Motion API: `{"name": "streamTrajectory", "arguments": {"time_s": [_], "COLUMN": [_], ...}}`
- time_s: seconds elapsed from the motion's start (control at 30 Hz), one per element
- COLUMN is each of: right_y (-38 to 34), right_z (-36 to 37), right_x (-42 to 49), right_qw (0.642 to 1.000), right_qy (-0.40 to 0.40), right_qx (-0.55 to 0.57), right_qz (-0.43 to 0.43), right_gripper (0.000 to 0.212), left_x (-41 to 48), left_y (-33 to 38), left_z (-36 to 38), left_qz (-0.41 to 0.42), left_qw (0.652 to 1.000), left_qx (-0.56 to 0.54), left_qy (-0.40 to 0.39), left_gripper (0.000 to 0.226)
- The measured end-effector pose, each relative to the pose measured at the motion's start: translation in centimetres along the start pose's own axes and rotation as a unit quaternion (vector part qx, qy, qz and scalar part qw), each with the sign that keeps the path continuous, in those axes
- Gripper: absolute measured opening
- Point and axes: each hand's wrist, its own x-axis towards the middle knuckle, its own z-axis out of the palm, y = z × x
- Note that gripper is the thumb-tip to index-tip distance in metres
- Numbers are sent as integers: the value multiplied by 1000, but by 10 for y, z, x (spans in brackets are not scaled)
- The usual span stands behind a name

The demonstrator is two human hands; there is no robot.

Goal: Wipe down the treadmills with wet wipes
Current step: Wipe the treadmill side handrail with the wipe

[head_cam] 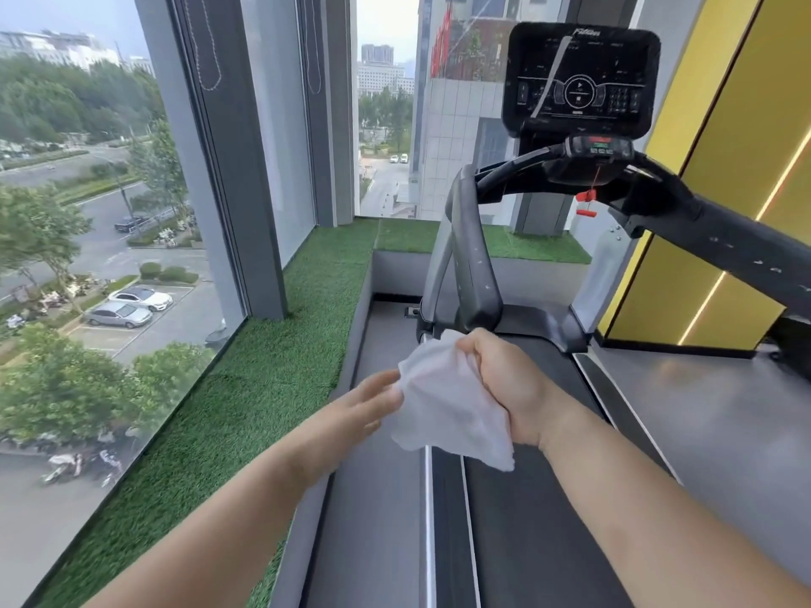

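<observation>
Right hand is curled round one end of the white wet wipe, bunching it. The rest hangs loose in mid-air over the left edge of the treadmill belt, touching no part of the machine. Left hand has its fingers straight, tips at the wipe's 9 o'clock edge, apparently to spread or refold the sheet before wiping. The grey upright stands just beyond the hands at 12 o'clock and is judged the nearest surface to wipe. The console is at 1 o'clock, with a red safety clip hanging below it that could snag the wipe. The right handrail crosses at 2 o'clock before a yellow wall panel. An artificial turf ledge and window bound the 9 o'clock side.
</observation>
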Motion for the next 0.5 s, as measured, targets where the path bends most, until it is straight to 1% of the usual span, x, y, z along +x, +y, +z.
{"name": "streamTrajectory", "arguments": {"time_s": [0.03, 0.1, 0.17, 0.2, 0.23, 0.27, 0.3, 0.33, 0.37, 0.4, 0.47, 0.5], "right_y": [-7, -21, -25, -21, -12, -2, 9, 18, 25, 30, 30, 28], "right_z": [1, -2, -11, -15, -19, -19, -17, -12, -9, -7, -3, -2], "right_x": [7, 20, 35, 45, 56, 68, 80, 91, 104, 117, 141, 154], "right_qw": [1000, 1000, 991, 981, 970, 965, 965, 967, 972, 978, 988, 990], "right_qy": [-5, -3, 26, 36, 35, 29, 21, 5, 5, 13, 51, 87], "right_qx": [-4, 29, 128, 185, 236, 259, 261, 253, 234, 209, 143, 114], "right_qz": [7, -2, -34, -45, -46, -36, -21, -6, 4, 5, -12, -20], "right_gripper": [29, 39, 53, 62, 76, 90, 99, 100, 93, 78, 49, 42], "left_x": [6, 19, 35, 43, 51, 60, 69, 77, 86, 95, 110, 116], "left_y": [9, 23, 32, 35, 37, 39, 39, 39, 36, 34, 29, 27], "left_z": [-2, -9, -25, -34, -44, -55, -66, -78, -90, -102, -125, -135], "left_qz": [12, 13, -19, -33, -40, -45, -51, -60, -69, -78, -87, -86], "left_qw": [999, 998, 994, 991, 988, 986, 986, 986, 985, 985, 987, 989], "left_qx": [-12, -42, -99, -131, -152, -158, -153, -141, -123, -100, -48, -28], "left_qy": [-32, -53, -30, -21, -7, 12, 38, 69, 96, 116, 125, 119], "left_gripper": [87, 65, 47, 43, 42, 45, 49, 51, 47, 38, 26, 24]}}
